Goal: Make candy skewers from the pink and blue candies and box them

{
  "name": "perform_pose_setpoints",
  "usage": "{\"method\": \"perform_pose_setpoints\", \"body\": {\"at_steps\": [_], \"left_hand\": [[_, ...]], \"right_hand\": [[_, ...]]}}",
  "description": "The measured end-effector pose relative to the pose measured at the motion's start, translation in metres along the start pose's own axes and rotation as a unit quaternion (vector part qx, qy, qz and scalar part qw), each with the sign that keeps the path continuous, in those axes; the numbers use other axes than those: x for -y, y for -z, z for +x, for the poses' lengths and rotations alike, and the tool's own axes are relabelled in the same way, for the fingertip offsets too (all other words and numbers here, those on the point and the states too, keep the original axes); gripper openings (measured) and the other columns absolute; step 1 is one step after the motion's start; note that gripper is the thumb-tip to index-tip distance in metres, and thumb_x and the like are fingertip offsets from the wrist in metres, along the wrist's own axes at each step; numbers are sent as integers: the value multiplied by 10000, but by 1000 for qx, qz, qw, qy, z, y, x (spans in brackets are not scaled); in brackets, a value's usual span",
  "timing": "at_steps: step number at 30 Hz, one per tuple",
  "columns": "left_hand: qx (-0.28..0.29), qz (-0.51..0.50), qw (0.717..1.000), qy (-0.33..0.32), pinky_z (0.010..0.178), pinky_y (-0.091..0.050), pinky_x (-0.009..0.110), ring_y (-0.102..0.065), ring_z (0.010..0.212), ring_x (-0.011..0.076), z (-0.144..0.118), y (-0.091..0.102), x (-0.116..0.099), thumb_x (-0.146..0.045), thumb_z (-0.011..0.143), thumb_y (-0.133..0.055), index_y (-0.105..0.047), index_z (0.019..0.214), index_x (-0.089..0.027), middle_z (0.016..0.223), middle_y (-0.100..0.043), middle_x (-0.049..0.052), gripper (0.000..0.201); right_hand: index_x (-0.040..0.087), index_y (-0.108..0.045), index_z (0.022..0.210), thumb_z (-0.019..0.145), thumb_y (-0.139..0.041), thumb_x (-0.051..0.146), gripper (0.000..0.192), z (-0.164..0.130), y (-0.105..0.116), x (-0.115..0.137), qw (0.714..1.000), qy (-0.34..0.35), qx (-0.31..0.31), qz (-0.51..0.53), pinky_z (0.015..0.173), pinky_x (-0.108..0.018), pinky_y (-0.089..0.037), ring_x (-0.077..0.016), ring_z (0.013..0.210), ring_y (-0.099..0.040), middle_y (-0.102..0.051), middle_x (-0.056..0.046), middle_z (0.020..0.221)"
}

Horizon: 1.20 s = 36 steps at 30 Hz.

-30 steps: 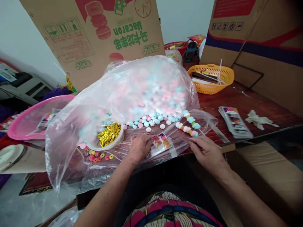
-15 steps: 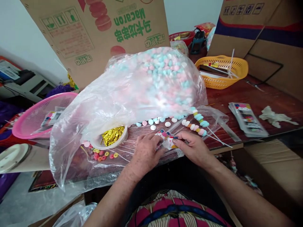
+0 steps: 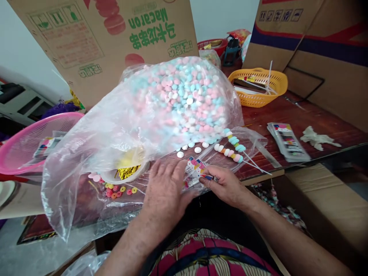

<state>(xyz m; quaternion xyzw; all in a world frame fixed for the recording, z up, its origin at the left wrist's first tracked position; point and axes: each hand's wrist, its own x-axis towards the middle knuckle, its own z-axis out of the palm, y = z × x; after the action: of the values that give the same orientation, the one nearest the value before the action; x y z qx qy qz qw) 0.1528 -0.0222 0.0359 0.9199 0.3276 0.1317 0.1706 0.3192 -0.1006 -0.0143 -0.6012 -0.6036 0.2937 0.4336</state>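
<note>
My right hand [image 3: 228, 186] pinches the edge of a small printed plastic packet [image 3: 195, 166], clear with coloured dots, lying at the table's front edge. A dark blue strip shows between its thumb and finger; I cannot tell whether it is part of the packet. My left hand [image 3: 165, 188] is open, fingers stretched forward over the plastic sheet, left of the packet. Just beyond it is a white bowl [image 3: 141, 174] of gold twist ties [image 3: 128, 172], partly under clear plastic. Two skewers of pastel candies [image 3: 229, 152] lie right of the packet.
A large clear bag of pink, blue and white candies [image 3: 186, 99] fills the middle. Ring candies [image 3: 115, 190] lie at left, near a pink basket [image 3: 37, 126]. At right are a yellow basket [image 3: 255, 100], stacked printed packets [image 3: 289, 142] and a crumpled glove-like piece [image 3: 317, 138].
My left hand has let go of the packet and moved left, its fingers now extended. My right hand still grips the packet. The whole view has shifted slightly.
</note>
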Motion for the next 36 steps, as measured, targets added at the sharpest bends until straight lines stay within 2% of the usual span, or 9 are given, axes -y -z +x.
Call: {"method": "perform_pose_setpoints", "body": {"at_steps": [4,6,9,12,15,22,27,30,36], "left_hand": [[60,-247,967,34,785,-485,357,-610,876,209,-5,-20,-3,-323,777,-637,-540,1063,-161,981,-659,81,343],[100,-335,935,64,612,-453,251,-558,675,138,-5,-27,3,-369,795,-616,-568,873,-162,762,-623,10,226],[112,-331,935,56,561,-381,211,-477,601,103,-3,-28,9,-334,808,-596,-598,721,-153,639,-563,-25,201],[62,-306,949,35,560,-375,209,-465,583,100,-3,-28,15,-308,840,-551,-639,690,-148,601,-560,-27,236],[5,-293,956,30,587,-415,223,-510,597,116,-7,-30,24,-325,874,-513,-675,741,-152,620,-604,-9,272],[-26,-282,959,-16,787,-503,288,-655,840,175,-19,-30,39,-337,902,-497,-711,952,-192,911,-724,63,262],[-18,-271,962,-11,759,-507,280,-658,806,167,-22,-27,43,-333,903,-498,-706,962,-195,891,-726,55,256],[-20,-271,962,-17,754,-505,287,-650,812,169,-22,-27,44,-338,902,-494,-696,952,-194,894,-721,60,253],[-24,-274,961,-16,663,-481,255,-609,699,145,-25,-24,43,-358,900,-491,-692,867,-195,776,-692,34,261]], "right_hand": [[189,-485,669,903,-441,316,270,-7,7,2,1000,25,5,5,582,-240,-337,-123,625,-445,-502,10,655],[189,-446,631,909,-429,317,306,-9,9,1,1000,26,3,1,551,-229,-317,-105,580,-408,-458,30,613],[191,-383,563,913,-415,347,385,-11,12,-3,1000,14,-2,-24,496,-222,-284,-89,519,-367,-403,45,545],[192,-399,542,923,-395,370,421,-15,27,-16,982,-29,-121,-139,472,-223,-281,-95,492,-382,-412,35,516],[190,-475,589,859,-514,312,298,-22,55,-41,932,-53,-226,-277,518,-250,-294,-146,593,-449,-485,-16,585],[164,-605,787,820,-471,118,145,-40,91,-73,841,4,-187,-508,626,-338,-385,-246,752,-562,-630,-121,758],[160,-636,900,871,-488,244,173,-46,93,-50,895,-44,-253,-365,595,-284,-452,-202,700,-619,-678,-90,776],[181,-655,928,890,-486,328,228,-49,90,-36,940,-86,-231,-237,570,-258,-461,-167,656,-618,-678,-45,743],[223,-679,927,835,-577,258,142,-54,94,-17,983,25,-138,-114,638,-253,-517,-158,730,-648,-697,-24,833]]}}
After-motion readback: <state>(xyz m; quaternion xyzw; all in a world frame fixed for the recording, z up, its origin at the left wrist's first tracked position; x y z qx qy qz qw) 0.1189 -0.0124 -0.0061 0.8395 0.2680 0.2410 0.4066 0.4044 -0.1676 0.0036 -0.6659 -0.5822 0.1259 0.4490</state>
